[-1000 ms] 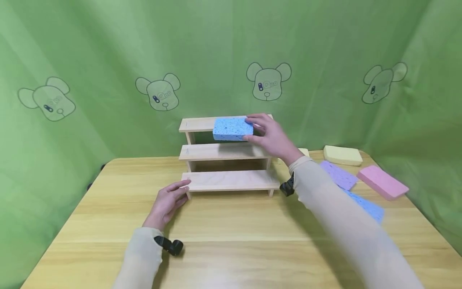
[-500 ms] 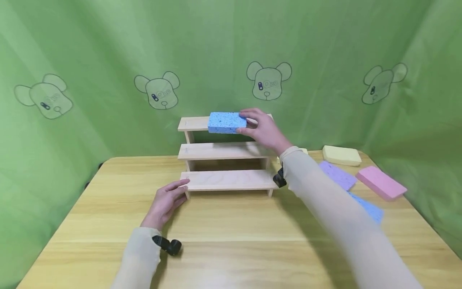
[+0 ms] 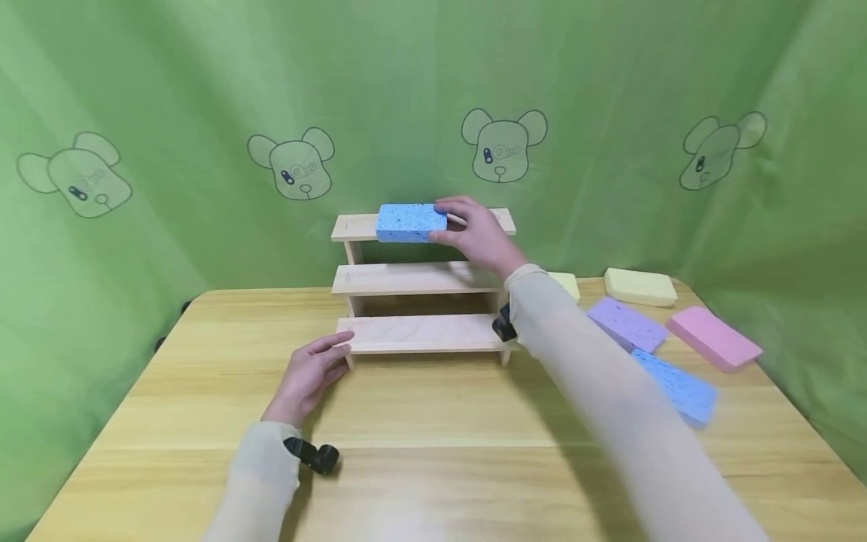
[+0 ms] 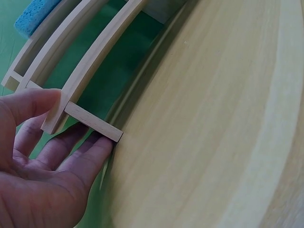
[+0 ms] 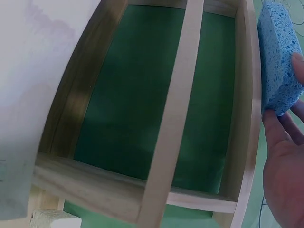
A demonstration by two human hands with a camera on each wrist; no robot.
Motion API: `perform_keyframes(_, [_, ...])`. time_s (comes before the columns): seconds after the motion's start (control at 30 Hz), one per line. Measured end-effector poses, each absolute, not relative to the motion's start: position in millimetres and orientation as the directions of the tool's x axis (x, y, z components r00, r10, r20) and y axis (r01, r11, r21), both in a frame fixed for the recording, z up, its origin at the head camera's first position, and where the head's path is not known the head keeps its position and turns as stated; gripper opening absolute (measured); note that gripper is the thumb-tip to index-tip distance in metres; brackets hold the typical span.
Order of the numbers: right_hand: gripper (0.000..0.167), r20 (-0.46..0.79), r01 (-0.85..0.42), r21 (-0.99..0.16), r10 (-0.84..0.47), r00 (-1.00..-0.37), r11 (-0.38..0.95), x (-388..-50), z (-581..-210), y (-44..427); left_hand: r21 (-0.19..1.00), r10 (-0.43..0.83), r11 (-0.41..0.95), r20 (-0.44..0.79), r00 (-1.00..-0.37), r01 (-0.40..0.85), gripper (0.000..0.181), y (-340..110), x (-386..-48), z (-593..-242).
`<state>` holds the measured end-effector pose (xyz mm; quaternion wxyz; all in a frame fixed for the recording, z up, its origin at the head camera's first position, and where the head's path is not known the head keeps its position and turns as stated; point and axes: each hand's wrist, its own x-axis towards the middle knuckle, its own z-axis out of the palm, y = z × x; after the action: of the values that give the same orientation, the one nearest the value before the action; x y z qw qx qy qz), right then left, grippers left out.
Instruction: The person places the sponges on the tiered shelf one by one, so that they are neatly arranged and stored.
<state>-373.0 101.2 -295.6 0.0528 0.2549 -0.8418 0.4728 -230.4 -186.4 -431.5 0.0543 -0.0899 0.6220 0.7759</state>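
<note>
A blue sponge point(image 3: 410, 223) is pinched at its right end by my right hand point(image 3: 477, 235), at the top tier of a three-tier wooden rack point(image 3: 423, 333). In the right wrist view the sponge point(image 5: 279, 59) lies against the top board, with fingers of the right hand point(image 5: 285, 166) on it. My left hand point(image 3: 308, 380) holds the left end of the lowest tier. The left wrist view shows that hand point(image 4: 52, 166) with its thumb on the board and its other fingers around the rack's leg point(image 4: 93, 122).
Right of the rack on the wooden table point(image 3: 433, 482) lie a second blue sponge point(image 3: 677, 388), a purple one point(image 3: 628, 324), a pink one point(image 3: 714, 338) and two pale yellow ones point(image 3: 640, 287), one partly behind the right sleeve. A green curtain point(image 3: 406, 68) hangs behind.
My right hand has carried the blue sponge leftward along the top tier. The left hand has kept its hold on the rack. More of the second blue sponge shows beside the right sleeve.
</note>
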Motion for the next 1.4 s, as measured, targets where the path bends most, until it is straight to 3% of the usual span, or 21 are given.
perform_keyframes(0.73, [0.051,0.276,-0.434,-0.715,-0.349,-0.896,0.548,-382.8,-291.6,80.6,0.956,-0.015,-0.205,-0.216,-0.976,-0.209,0.038,-190.2,-230.5,-429.5])
perform_keyframes(1.17, [0.059,0.309,-0.437,-0.796,-0.338,-0.889,0.419,-375.7,-295.8,93.2,0.957,-0.011,-0.200,-0.214,-0.977,-0.207,0.039,-190.0,-229.3,-432.8])
perform_keyframes(1.4, [0.052,0.365,-0.471,-0.818,-0.334,-0.869,0.331,-358.9,-288.0,118.1,0.962,-0.006,-0.198,-0.192,-0.981,-0.187,0.038,-190.1,-229.3,-431.4])
